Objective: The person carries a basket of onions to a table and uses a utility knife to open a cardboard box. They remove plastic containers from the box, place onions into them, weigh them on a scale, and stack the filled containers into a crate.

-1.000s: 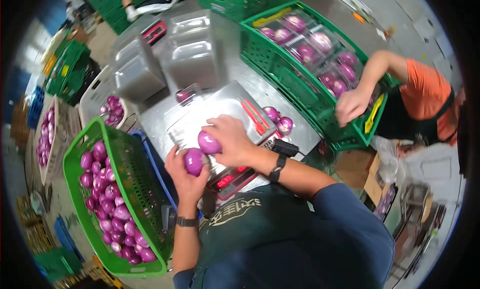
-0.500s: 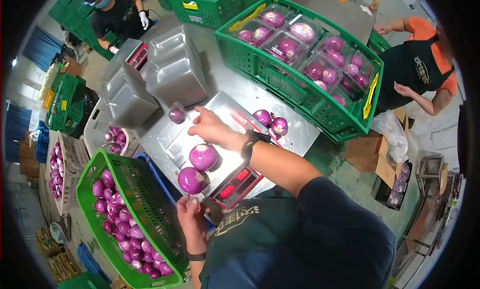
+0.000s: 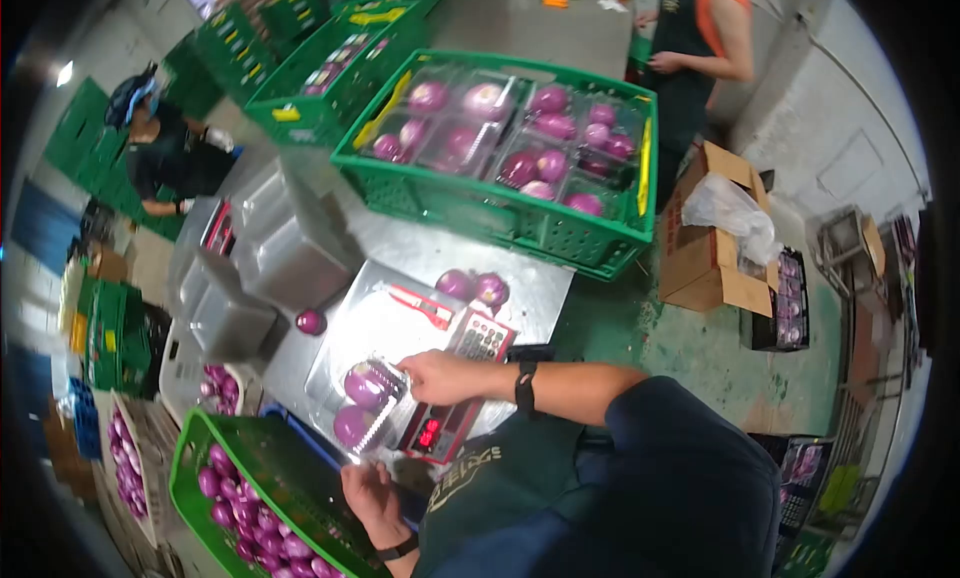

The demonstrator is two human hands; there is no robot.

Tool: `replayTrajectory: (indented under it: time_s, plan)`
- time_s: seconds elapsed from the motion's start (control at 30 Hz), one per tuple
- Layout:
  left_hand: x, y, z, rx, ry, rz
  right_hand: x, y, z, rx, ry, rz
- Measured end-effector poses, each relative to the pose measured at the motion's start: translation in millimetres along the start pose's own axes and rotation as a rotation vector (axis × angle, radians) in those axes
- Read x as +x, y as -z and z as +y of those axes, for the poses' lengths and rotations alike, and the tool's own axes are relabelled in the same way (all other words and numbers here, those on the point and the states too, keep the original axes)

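My right hand [image 3: 440, 378] grips the edge of a clear plastic clamshell box [image 3: 392, 403] on the weighing scale [image 3: 350, 308]. Two peeled red onions [image 3: 366, 386] show through the plastic, side by side. Close below the box is my left hand [image 3: 368, 498], its fingers curled; what they hold, if anything, is hidden. The scale's red panel has a lit display [image 3: 430, 434], its digits blurred. A red-handled tool [image 3: 420, 306] lies on the scale's far side. Two loose onions [image 3: 456, 285] sit beyond it, and a small onion [image 3: 310, 322] lies to its left.
Beyond the scale, a green crate [image 3: 500, 213] holds several packed onion boxes. Nested clear boxes [image 3: 285, 243] stand at left, above a green basket [image 3: 200, 478] of onions. One co-worker [image 3: 165, 158] stands far left, another [image 3: 690, 68] far right. An open carton [image 3: 695, 268] is at right.
The clear box now surrounds the two onions on the scale, with my right hand at its edge. That hand has come back toward me. The whole view has shifted.
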State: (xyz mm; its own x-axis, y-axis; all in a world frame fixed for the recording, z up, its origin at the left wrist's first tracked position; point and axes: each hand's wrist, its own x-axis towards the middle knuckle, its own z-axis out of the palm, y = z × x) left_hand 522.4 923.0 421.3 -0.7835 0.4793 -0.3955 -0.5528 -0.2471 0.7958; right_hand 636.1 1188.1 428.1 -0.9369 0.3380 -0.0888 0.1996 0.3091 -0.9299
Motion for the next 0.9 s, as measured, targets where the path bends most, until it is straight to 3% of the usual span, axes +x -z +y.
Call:
replayTrajectory:
  time_s: [0.13, 0.23, 0.37, 0.47, 0.53, 0.57, 0.6, 0.63, 0.73, 0.8, 0.83, 0.9]
  plan:
    - [4, -4, 0, 0.06, -0.059, -0.095, -26, 12, -11, 0.187, -0.144, 0.036]
    - [-9, -18, 5, 0.048, -0.089, -0.213, -52, 16, -15, 0.308, -0.126, 0.18]
    - [-29, -67, 13, 0.18, -0.088, -0.336, -68, 24, -22, 0.34, 0.227, 0.533]
    - [-36, -96, 1, 0.247, -0.017, -0.491, -85, 50, -42, 0.3, 0.169, 0.724]
    - [-32, -108, 0, 0.505, 0.006, -0.588, -99, 77, -45, 0.556, 0.111, 0.747]
    - [-30, -116, 1, 0.63, -0.034, -0.591, -106, 94, -35, 0.367, 0.135, 0.87]
    - [-26, -126, 0, 0.635, -0.069, -0.578, -116, 111, -53, 0.522, 0.269, 0.932]
    - [-20, -136, 2, 0.596, -0.082, -0.546, -132, 132, -63, 0.637, 0.21, 0.964]
    - [18, -150, 1, 0.747, -0.134, -0.302, -162, 207, -56, 0.54, 0.274, 1.193]
    - [46, -155, -10, 0.871, -0.173, -0.254, -177, 262, -29, 0.299, 0.32, 1.348]
    - [55, -166, -13, 0.884, -0.151, -0.245, -183, 278, -31, 0.152, 0.22, 1.416]
    - [75, -201, -21, 1.303, -0.276, -0.21, -187, 319, -8, -0.138, 0.153, 1.441]
